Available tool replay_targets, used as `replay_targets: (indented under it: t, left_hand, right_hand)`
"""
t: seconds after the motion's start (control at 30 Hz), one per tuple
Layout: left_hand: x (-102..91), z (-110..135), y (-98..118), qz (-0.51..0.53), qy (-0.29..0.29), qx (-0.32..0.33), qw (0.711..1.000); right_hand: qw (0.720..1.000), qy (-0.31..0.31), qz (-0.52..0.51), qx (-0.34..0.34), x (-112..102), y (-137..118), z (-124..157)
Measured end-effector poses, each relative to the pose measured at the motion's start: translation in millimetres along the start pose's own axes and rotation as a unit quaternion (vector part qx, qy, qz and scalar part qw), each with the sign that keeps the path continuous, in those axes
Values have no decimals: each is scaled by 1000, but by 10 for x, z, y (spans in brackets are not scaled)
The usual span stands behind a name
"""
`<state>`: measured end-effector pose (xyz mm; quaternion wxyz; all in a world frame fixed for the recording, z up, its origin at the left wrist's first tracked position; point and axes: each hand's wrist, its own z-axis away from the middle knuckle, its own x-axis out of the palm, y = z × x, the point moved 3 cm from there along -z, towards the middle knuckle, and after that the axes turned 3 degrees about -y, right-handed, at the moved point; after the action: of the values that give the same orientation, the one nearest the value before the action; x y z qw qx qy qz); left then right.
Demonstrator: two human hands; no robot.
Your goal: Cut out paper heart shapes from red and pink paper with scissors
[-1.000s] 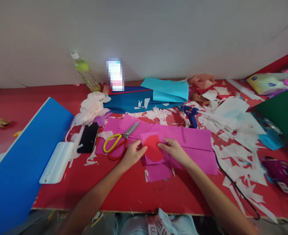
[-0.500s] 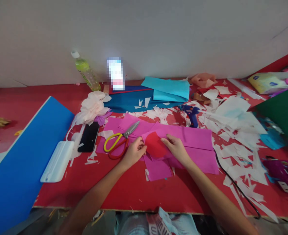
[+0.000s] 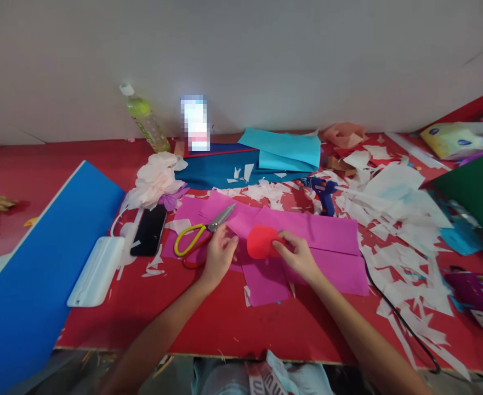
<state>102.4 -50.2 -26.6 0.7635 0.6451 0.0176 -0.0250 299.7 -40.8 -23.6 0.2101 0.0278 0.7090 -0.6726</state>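
Observation:
A rounded red paper piece (image 3: 261,242) is pinched at its right edge between the thumb and fingers of my right hand (image 3: 297,255). It is held over several pink paper sheets (image 3: 327,233) spread on the table. To its left, my left hand (image 3: 220,255) is empty, with loosely bent fingers and the thumb apart from them. Scissors (image 3: 220,218) with one yellow and one red handle lie beside that hand, blades pointing up and right. My left hand covers part of the red handle.
A blue glue gun (image 3: 325,192) stands behind the pink sheets, and a purple one (image 3: 477,296) lies far right. White paper scraps (image 3: 414,263) litter the right side. A black phone (image 3: 148,230), white power strip (image 3: 96,271), blue board (image 3: 47,258), paper flower (image 3: 157,178) and bottle (image 3: 146,120) are left.
My left hand has let go of the paper and drawn back left towards the scissors. The red piece now shows as a fuller round shape in my right hand.

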Motion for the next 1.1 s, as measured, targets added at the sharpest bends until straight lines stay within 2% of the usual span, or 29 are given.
replay_targets:
  t: [0.07,0.1,0.17,0.23,0.3,0.37,0.47,0.53,0.6,0.67,0.7,0.73,0.77,0.87,1.0,1.1]
  left_hand:
    - [-63,41,116,-78,48,84,992]
    - [-67,59,162,-123,39,119,984]
    - [-32,84,204,-189,-16,157,969]
    - [12,94,185,-193,-55,146,969]
    - [31,89,145,-154,-45,108,981]
    - [31,75,121,-124,-34,71,989]
    - [-13,47,170,-175,-72,77,979]
    - [-94,29,229,-302,-96,105,943]
    - [-238,12,266,-476,-49,103,872]
    - [-396,6,269,-609,9,69,790]
    - [-460,8,259,-647,20,56,760]
    - [-513,11,245,-668,18,49,742]
    - [-556,15,231,-675,10,46,737]
    - [-644,20,219,-666,-17,31,745]
    - [-669,0,264,-690,-67,-39,720]
    - [-693,-31,307,-679,-77,-92,724]
  right_hand:
    - [999,-34,10,-3,-21,0,3]
    - [998,-57,17,-2,-21,-3,5]
    - [996,-87,23,5,-3,-12,9]
    - [997,-78,-13,22,24,-20,10]
    - [992,-69,-95,52,71,-16,11]
    - [978,-91,-169,82,136,-5,14]
    - [970,-109,-190,107,189,17,9]
    - [972,-82,-184,120,174,38,-4]
    - [973,-53,-180,135,143,58,-20]
    - [974,-32,-172,144,108,70,-33]
    - [976,-25,-165,143,92,74,-39]
    - [977,-19,-159,139,77,77,-43]
    - [979,-15,-155,133,64,82,-47]
    - [980,-4,-158,117,38,111,-54]
    - [980,18,-163,110,22,157,-58]
    - [982,31,-155,107,13,150,-59]
